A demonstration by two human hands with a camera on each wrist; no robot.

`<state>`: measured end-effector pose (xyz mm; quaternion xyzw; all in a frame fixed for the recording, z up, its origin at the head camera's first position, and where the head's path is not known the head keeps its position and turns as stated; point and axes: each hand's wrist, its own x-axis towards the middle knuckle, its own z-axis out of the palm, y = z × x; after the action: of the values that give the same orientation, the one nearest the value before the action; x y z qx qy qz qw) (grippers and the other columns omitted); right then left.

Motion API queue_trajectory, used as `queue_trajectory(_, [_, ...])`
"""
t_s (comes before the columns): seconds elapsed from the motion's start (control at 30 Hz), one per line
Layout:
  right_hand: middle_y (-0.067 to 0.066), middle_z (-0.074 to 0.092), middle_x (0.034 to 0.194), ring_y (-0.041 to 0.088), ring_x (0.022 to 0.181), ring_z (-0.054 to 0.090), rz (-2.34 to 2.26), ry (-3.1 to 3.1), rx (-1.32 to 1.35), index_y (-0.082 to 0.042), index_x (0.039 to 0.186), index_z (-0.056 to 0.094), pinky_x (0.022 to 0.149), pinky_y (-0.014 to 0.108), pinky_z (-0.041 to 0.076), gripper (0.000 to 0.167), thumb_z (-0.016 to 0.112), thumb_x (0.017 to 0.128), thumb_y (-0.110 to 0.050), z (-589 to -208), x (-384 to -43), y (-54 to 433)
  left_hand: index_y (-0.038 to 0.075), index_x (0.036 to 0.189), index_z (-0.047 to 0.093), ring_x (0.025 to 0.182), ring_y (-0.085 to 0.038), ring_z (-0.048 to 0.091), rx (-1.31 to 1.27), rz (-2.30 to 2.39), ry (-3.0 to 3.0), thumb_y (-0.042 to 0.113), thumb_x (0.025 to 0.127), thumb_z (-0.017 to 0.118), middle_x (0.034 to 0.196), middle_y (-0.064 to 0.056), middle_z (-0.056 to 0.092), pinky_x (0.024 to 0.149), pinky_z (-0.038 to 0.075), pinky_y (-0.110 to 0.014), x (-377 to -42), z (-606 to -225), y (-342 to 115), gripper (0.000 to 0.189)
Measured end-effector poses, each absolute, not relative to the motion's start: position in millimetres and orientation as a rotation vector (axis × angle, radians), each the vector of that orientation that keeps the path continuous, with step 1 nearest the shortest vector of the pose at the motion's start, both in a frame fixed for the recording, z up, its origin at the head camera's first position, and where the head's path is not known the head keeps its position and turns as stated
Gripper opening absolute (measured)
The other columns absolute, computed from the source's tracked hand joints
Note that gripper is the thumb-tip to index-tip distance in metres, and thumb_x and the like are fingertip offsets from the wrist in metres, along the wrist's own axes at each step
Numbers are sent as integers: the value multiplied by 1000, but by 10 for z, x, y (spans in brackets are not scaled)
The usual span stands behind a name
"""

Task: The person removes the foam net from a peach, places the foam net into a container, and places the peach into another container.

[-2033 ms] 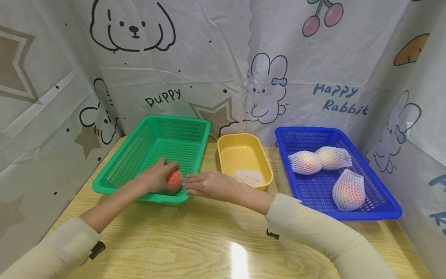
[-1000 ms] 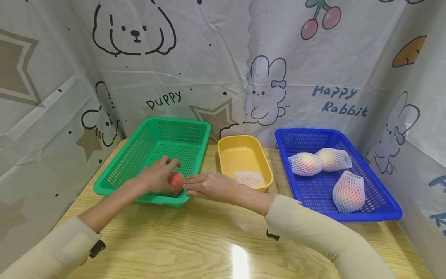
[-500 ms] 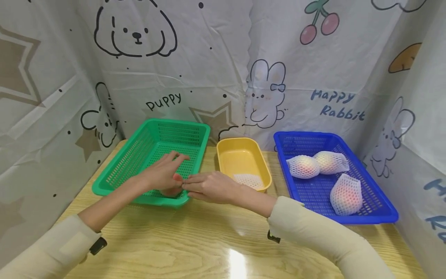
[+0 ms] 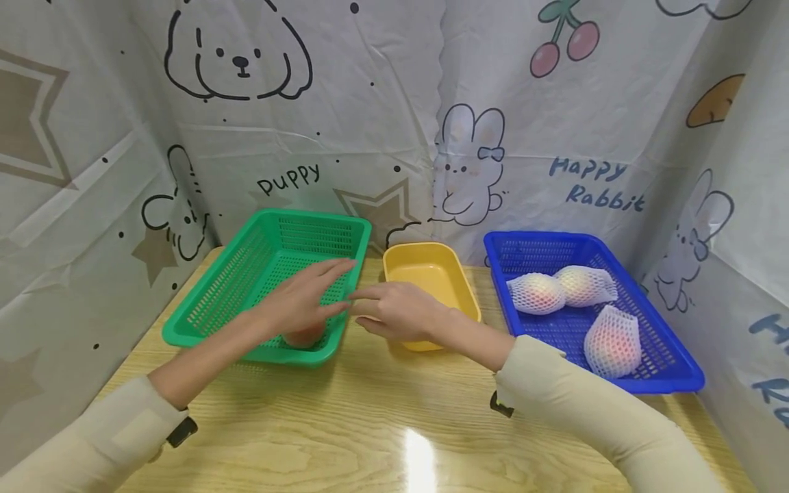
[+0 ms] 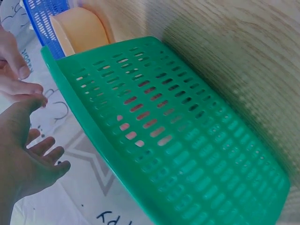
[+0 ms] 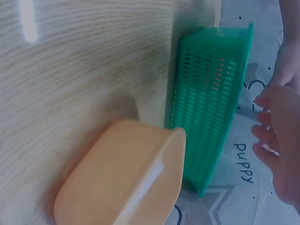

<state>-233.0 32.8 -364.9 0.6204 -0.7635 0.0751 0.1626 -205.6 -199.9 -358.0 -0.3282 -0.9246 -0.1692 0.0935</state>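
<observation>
My left hand (image 4: 308,298), fingers extended and thumb apart, hovers over the front right of the green basket (image 4: 216,281). Beneath it lies a reddish round fruit (image 4: 306,335), partly covered by the hand. My right hand (image 4: 394,308) hangs palm down over the yellow tray (image 4: 431,257), its fingers loosely straight and pointing left. The thumb tip of the left hand meets the right fingertips above the basket's right rim. Inside the tray a white foam net (image 6: 152,178) shows in the right wrist view; the right hand hides it in the head view.
At the right stands a blue basket (image 4: 555,356) with three pale pinkish fruits in white foam nets, one of them the front fruit (image 4: 613,342). Everything sits on a wooden table (image 4: 345,424). A printed curtain (image 4: 382,103) closes off the back and sides.
The left hand has let go of the reddish fruit, straightened its fingers and moved right. The right hand has shifted right, from the green basket's rim to over the yellow tray.
</observation>
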Motion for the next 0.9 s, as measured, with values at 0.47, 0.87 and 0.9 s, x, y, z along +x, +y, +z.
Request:
queue_trajectory(0.47, [11, 70, 115, 25, 112, 64, 218, -2254, 1685, -4, 109, 74, 99, 36, 50, 19, 69, 94, -15, -3490, -2460, 738, 3, 151, 40, 133, -35, 47, -1019, -434, -2776, 28, 95, 71, 149, -18, 46, 105, 43, -49, -2041, -3531, -1669, 69])
queue_trajectory(0.87, [13, 68, 123, 33, 119, 60, 204, -2467, 1507, -5, 125, 69, 103, 47, 47, 33, 70, 95, -20, -3432, -2517, 1203, 4, 152, 40, 128, -33, 52, -1151, -379, -2709, 28, 93, 74, 146, -18, 48, 102, 47, -46, -1975, -3502, -1351, 73])
queue_trajectory(0.9, [13, 67, 124, 33, 120, 60, 193, -2481, 1487, -6, 126, 68, 103, 48, 46, 34, 70, 95, -21, -3433, -2515, 1237, 4, 152, 39, 128, -33, 52, -1165, -371, -2702, 29, 93, 74, 147, -18, 48, 102, 47, -46, -1970, -3502, -1319, 73])
